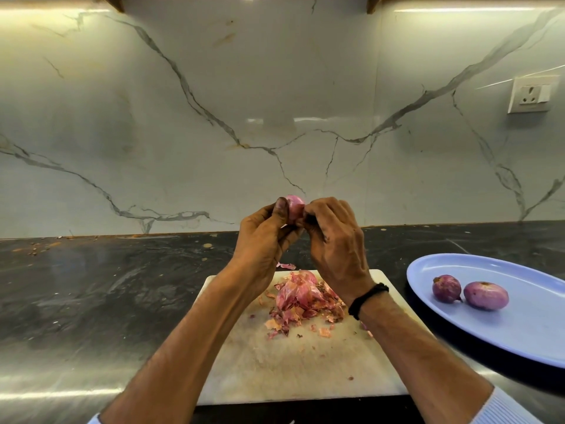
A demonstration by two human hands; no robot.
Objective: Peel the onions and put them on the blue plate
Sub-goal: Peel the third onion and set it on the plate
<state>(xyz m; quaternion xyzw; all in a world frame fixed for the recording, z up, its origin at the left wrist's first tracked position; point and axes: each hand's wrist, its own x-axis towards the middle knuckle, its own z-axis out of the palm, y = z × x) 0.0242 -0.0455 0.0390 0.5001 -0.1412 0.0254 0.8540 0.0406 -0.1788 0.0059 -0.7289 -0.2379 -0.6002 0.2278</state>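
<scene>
A small pink onion [294,206] is held up above the white cutting board [275,362], in front of the marble wall. My left hand [263,237] grips it from the left, thumb up along its side. My right hand [333,237] pinches at its right side with curled fingertips; most of the onion is hidden between the fingers. The blue oval plate [526,335] lies at the right on the dark counter and holds two peeled purple onions [447,288] [486,295] side by side.
A heap of pink and brown onion skins [302,298] lies on the far half of the board, with one scrap [286,266] on the counter behind it. A wall socket [532,94] sits at the upper right. The black counter [107,286] stretches left.
</scene>
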